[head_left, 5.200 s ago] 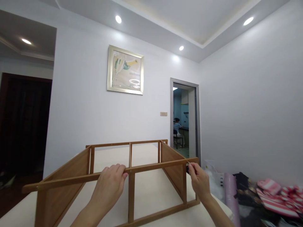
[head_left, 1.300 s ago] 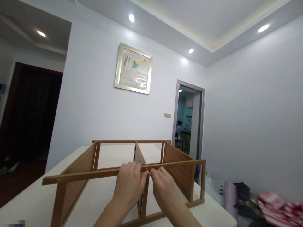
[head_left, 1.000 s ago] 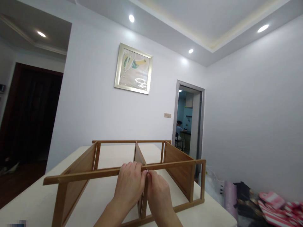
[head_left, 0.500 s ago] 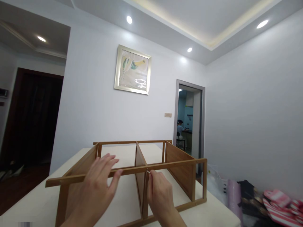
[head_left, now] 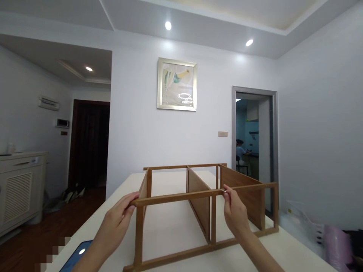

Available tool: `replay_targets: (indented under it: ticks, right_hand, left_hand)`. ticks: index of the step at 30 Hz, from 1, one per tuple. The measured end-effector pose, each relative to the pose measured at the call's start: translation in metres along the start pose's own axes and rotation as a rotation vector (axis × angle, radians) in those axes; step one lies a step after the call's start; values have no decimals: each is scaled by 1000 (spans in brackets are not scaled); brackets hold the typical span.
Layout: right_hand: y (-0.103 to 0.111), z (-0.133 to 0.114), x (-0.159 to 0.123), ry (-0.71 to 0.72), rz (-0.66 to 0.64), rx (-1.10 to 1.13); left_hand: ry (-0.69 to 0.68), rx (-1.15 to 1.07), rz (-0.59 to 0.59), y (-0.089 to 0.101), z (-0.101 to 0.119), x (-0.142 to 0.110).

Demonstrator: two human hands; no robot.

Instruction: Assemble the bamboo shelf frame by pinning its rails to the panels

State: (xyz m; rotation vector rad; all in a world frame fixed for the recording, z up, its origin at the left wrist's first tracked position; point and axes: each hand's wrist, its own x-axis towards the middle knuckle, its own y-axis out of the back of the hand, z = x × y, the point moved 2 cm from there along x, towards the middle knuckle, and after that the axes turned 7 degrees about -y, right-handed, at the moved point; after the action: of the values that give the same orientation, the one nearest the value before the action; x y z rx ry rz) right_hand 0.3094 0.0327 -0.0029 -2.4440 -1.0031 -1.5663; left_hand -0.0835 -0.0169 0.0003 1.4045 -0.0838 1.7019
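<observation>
A wooden shelf frame point(head_left: 198, 196) with three upright panels lies on its side on a white table point(head_left: 170, 226). My left hand point(head_left: 117, 221) rests its fingertips on the left end of the near top rail, fingers curved and partly apart. Just right of the middle upright, my right hand point(head_left: 234, 213) pinches a small metal piece point(head_left: 224, 191) against that same rail.
A tablet point(head_left: 76, 257) lies at the table's near left edge. A white cabinet point(head_left: 19, 185) stands at far left. Plastic bags point(head_left: 331, 238) sit low on the right. Through the doorway point(head_left: 252, 136), a person sits in another room.
My view has swung left. My left hand let go of the rail's middle and moved to its left end. My right hand stayed pinched at the rail.
</observation>
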Motion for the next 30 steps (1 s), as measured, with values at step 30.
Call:
replay_targets:
  ticks: [30]
  right_hand:
    - [-37,-176,-66,658,-130,82]
  left_hand:
    - [-29,-239,64,-51,62,-13]
